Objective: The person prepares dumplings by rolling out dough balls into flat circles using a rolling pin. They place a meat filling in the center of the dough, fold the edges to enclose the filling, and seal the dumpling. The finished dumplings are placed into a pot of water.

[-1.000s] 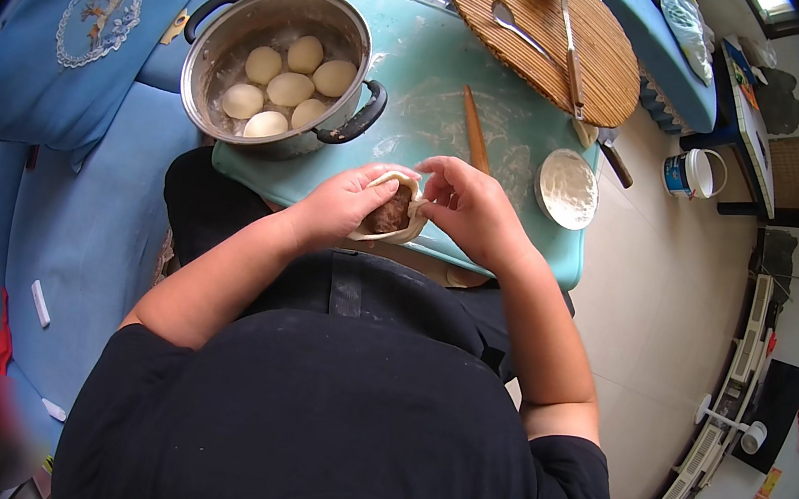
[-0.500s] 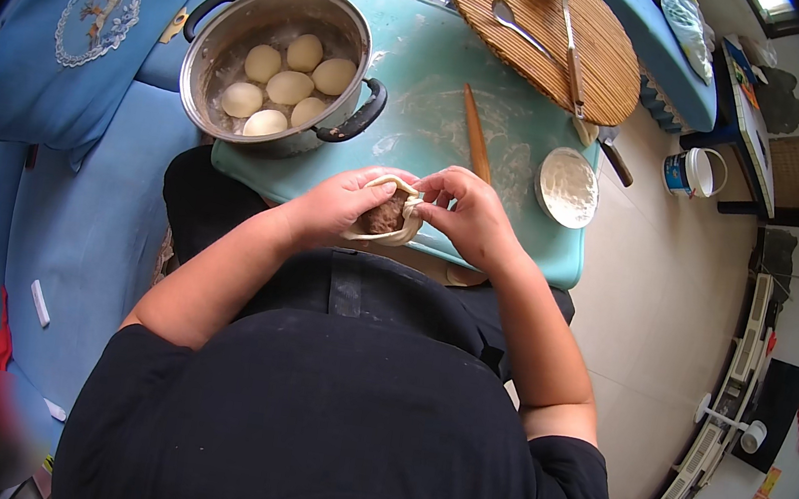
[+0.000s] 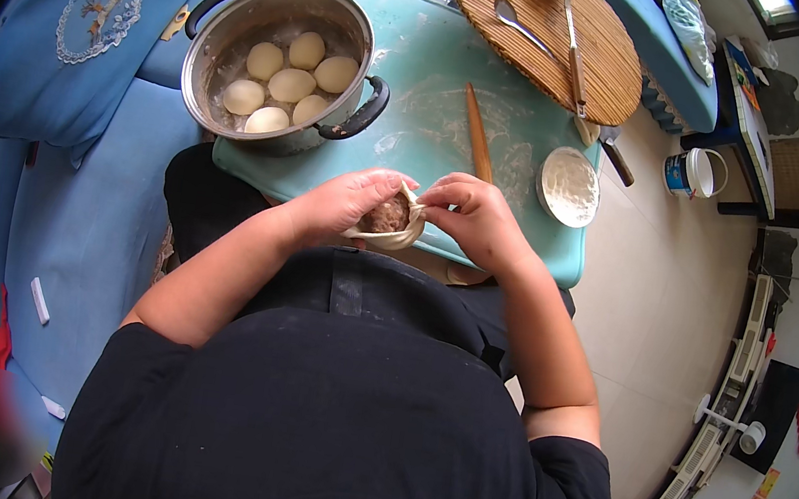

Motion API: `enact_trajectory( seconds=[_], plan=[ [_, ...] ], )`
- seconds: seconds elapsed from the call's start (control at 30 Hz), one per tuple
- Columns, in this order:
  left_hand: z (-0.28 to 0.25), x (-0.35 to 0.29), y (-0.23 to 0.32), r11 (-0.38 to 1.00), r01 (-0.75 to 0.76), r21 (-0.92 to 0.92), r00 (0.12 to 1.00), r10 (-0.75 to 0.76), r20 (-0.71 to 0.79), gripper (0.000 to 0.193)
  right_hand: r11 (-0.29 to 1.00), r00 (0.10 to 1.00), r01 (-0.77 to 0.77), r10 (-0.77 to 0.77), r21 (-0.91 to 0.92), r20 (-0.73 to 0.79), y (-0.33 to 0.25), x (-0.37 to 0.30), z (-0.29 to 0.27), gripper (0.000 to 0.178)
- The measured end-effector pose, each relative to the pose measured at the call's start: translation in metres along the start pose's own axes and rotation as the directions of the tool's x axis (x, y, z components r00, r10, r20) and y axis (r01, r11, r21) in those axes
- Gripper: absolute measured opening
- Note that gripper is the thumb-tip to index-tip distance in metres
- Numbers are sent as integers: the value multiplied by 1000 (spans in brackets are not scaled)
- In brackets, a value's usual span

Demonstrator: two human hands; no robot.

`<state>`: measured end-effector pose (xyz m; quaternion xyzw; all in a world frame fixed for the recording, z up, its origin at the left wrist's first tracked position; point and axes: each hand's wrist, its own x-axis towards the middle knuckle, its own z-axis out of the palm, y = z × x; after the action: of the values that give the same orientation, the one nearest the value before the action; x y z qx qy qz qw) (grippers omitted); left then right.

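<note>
A round dough wrapper (image 3: 391, 240) with a lump of brown meat filling (image 3: 387, 215) is held just over the near edge of the table. My left hand (image 3: 350, 201) cups it from the left, thumb at the rim of the dough. The fingertips of my right hand (image 3: 469, 216) pinch the wrapper's right edge, where the dough is gathered in folds. The filling shows through the open top. Beyond my hands a tapered wooden rolling pin (image 3: 478, 131) lies on the floured table. A bowl of white flour (image 3: 568, 188) stands right of it.
A large steel pot (image 3: 191, 71) holding several pale dough balls stands at the table's left. A slatted round lid (image 3: 602, 54) bearing a ladle (image 3: 571, 32) and a spoon (image 3: 522, 23) covers the far right of the turquoise table (image 3: 414, 60). A knife (image 3: 615, 159) juts past the right edge.
The right fingers have shifted slightly along the wrapper's edge, and the dough's rim is drawn in a little more around the filling. The left hand keeps its hold.
</note>
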<state>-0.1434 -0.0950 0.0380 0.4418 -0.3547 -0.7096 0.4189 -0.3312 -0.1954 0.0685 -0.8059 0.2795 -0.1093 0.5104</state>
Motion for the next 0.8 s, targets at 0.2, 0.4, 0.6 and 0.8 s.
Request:
enact_trajectory(
  seconds=[0.2, 0.4, 0.6, 0.8],
  plan=[
    [-1, -3, 0, 995, 86, -45, 996, -87, -8, 45, 999, 999, -22, 23, -36, 25, -6, -1, -5, 13],
    [-2, 3, -10, 998, -53, -17, 998, 54, 21, 41, 967, 978, -208, 210, -145, -1, -20, 0, -6, 15],
    [1, -3, -5, 999, -34, -21, 999, 33, -37, 40, 916, 936, -353, 346, 189, 71, -17, 0, -6, 15],
    [1, -7, 1, 995, 15, -94, 996, -23, -90, 43, 984, 981, -180, 178, -18, -82, -13, -4, -4, 16]
  ],
)
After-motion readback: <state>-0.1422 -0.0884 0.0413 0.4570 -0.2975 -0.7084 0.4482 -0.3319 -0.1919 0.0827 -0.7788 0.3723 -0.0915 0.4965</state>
